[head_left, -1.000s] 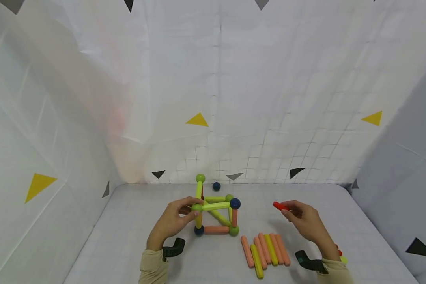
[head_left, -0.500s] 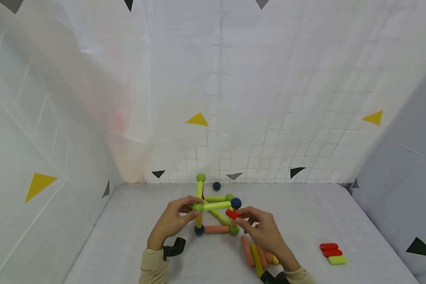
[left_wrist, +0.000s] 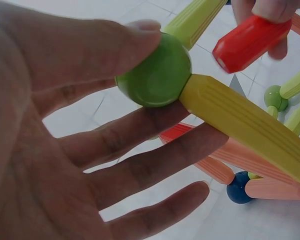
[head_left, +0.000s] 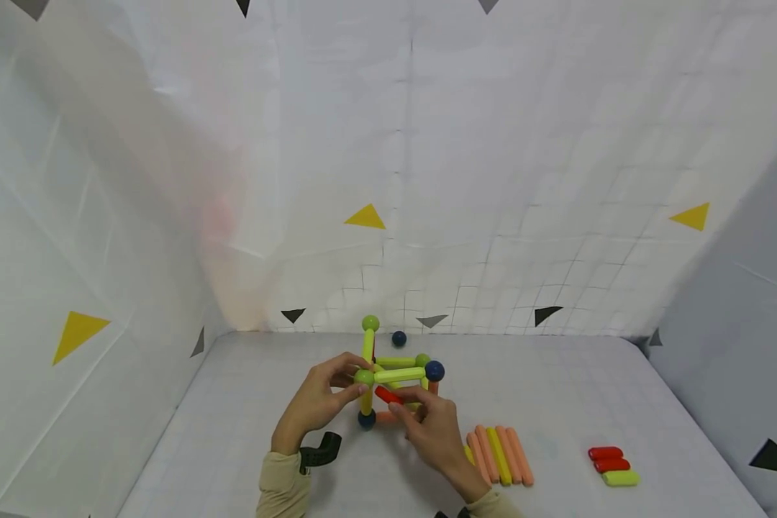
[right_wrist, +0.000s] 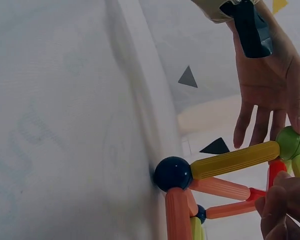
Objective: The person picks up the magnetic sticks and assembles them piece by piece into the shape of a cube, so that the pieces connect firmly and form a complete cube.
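Red rod [head_left: 385,394] is pinched in your right hand [head_left: 432,430]; along its long axis, the free end points toward the green ball [head_left: 364,378], near but apart, which your left hand [head_left: 319,398] pinches.

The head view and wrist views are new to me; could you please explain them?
No machine: a person's bare left hand and right hand work. A head-worn camera looks down; each wrist view comes from that wrist's camera. The left hand pinches a glossy green ball, part of a frame of coloured ribbed rods and balls. The right hand holds a short red rod, apart from that ball. On the white table lie a loose navy ball, a row of salmon and yellow rods, and three short rods, two red, one lime.
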Available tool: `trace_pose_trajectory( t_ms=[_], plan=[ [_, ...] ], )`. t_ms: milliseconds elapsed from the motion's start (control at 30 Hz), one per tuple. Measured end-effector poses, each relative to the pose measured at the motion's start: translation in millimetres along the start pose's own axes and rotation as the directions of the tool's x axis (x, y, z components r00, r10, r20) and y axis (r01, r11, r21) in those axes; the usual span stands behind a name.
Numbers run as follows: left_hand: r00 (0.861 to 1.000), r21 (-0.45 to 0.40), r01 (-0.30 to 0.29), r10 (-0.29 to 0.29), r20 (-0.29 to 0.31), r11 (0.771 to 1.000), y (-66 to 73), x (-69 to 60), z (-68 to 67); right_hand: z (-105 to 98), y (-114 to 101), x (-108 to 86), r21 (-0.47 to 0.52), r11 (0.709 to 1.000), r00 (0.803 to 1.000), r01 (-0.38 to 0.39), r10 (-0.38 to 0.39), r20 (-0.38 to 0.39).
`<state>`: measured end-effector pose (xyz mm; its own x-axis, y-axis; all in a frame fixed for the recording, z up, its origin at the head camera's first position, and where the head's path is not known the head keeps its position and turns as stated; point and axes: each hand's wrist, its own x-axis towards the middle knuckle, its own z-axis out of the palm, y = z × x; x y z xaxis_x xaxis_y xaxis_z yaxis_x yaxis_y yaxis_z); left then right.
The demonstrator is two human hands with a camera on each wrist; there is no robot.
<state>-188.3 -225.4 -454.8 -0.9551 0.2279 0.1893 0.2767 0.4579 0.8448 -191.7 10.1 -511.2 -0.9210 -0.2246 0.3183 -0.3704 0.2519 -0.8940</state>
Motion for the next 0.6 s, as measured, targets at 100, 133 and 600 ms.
trace_pose_trajectory(
  t_ms=[100,133,600],
  plan=[
    [1.0,-0.007,0.005,-0.005,0.005,1.0,0.6,-0.5,0.6,4.0,2.4,1.7,0.012,1.0,1.0,0.002,-0.002,0.0],
    [1.0,-0.013,0.013,-0.013,0.004,1.0,0.8,-0.3,0.5,5.0,2.7,2.5,0.021,1.0,1.0,0.006,-0.006,0.001],
    [1.0,0.001,-0.003,0.003,0.005,1.0,-0.9,0.9,1.3,13.2,4.6,5.7,0.13,0.99,0.998,-0.054,0.052,0.018]
  ],
)
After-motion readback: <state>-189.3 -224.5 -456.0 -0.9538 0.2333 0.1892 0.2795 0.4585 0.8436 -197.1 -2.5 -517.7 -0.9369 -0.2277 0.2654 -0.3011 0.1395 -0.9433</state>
